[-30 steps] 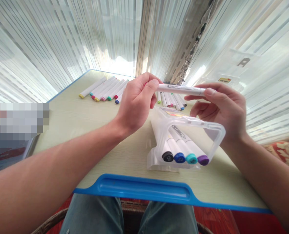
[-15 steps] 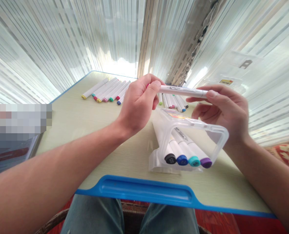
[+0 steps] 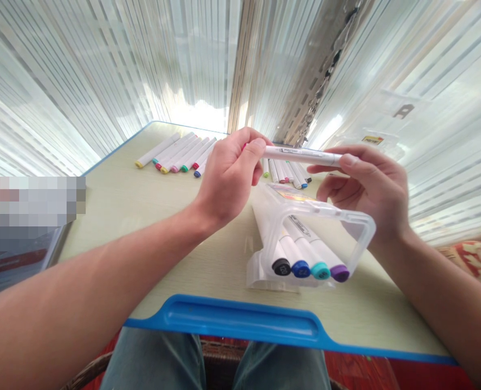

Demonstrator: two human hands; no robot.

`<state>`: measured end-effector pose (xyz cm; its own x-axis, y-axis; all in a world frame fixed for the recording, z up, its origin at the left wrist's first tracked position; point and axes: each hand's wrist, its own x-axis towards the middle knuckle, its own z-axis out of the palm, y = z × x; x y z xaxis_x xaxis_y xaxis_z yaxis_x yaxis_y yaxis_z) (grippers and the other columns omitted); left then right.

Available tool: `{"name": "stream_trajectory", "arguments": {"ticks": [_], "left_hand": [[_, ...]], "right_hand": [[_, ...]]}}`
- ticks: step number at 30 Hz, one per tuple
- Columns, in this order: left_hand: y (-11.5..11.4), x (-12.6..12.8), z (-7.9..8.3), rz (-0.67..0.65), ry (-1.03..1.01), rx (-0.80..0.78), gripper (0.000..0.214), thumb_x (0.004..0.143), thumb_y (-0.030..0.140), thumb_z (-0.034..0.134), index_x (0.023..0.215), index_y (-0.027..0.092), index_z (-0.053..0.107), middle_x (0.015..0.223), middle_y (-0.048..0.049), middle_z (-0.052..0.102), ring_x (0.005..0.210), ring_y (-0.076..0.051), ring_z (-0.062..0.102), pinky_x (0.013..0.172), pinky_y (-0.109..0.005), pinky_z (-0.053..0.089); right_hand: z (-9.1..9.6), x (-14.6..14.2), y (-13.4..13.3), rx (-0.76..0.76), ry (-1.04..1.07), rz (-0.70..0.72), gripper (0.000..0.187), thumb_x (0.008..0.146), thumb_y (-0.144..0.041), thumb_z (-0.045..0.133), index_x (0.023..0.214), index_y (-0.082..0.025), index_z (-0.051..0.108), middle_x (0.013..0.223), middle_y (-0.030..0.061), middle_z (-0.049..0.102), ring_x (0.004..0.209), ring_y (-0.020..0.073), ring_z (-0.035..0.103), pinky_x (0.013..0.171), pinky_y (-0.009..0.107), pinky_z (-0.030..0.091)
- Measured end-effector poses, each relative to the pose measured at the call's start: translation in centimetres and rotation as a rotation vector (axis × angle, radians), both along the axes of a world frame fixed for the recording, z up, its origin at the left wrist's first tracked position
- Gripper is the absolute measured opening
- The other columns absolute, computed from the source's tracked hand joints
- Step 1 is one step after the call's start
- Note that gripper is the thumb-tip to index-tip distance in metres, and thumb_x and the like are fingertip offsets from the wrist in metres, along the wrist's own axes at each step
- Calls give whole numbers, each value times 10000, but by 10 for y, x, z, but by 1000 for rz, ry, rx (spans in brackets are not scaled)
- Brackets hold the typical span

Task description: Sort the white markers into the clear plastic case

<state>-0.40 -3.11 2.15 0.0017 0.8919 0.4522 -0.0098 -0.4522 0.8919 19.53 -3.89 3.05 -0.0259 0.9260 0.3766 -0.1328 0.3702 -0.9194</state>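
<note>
Both my hands hold one white marker [image 3: 301, 155] level above the table. My left hand [image 3: 230, 176] is closed round its left end, where a bit of red cap shows. My right hand [image 3: 370, 187] pinches the right end between thumb and fingers. Below them a clear plastic marker case [image 3: 360, 227] lies open on the table, holding several markers with black, blue, teal and purple caps facing me.
A row of several white markers [image 3: 179, 153] lies at the far left of the pale wooden table [image 3: 143, 216], another row [image 3: 287, 172] behind the case. A blue tray edge [image 3: 240, 319] runs along the front. White curtains surround the table.
Almost nothing has changed: both hands keep hold of the marker, which has shifted only slightly with the view.
</note>
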Motion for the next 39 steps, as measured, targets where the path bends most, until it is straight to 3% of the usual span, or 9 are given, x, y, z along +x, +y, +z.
{"name": "stream_trajectory", "arguments": {"ticks": [6, 11, 32, 39], "left_hand": [[0, -1, -1, -21, -11, 23, 187, 958, 233, 496, 835, 197, 632, 526, 26, 451, 493, -116, 451, 460, -265, 322], [0, -1, 0, -30, -21, 20, 192, 953, 219, 485, 840, 183, 636, 520, 29, 447, 501, -114, 450, 474, -263, 315], [-2, -1, 2, -33, -31, -21, 176, 934, 237, 501, 845, 184, 644, 526, 20, 461, 510, -118, 444, 475, -267, 288], [-3, -1, 3, -33, -24, -21, 175, 928, 230, 493, 851, 178, 641, 518, 24, 455, 511, -117, 448, 471, -264, 284]], "right_hand": [[-2, 2, 2, 16, 9, 24, 128, 858, -154, 657, 865, -185, 781, 770, 59, 789, 421, 123, 613, 369, 248, 491], [-1, 2, 3, 11, 18, 30, 125, 850, -160, 647, 866, -166, 771, 798, 83, 802, 478, 163, 679, 367, 257, 496], [-1, 3, 2, 2, 10, 39, 122, 870, -148, 622, 878, -154, 744, 810, 89, 803, 477, 154, 676, 380, 260, 487], [-5, 5, 4, 46, -27, 55, 135, 909, -179, 633, 900, -188, 768, 789, 60, 777, 435, 120, 597, 389, 269, 475]]}}
